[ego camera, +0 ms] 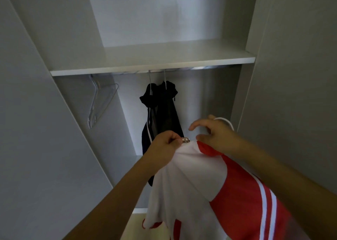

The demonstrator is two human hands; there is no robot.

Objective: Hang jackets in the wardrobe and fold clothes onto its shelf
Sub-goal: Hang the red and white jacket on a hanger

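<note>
Below the wardrobe shelf (153, 64), the left hand (164, 144) pinches the red-and-white jacket (209, 185) at its collar while the right hand (213, 132) grips its white hanger (226, 122), beside a hung dark jacket (162, 112).

dim light, grey side panels (36, 112), pale floor (135, 225).

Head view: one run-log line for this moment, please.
left hand pinches hanger neck | right hand grips hanger hook | red-and-white jacket on hanger, unhung | dark jacket on rail
</note>
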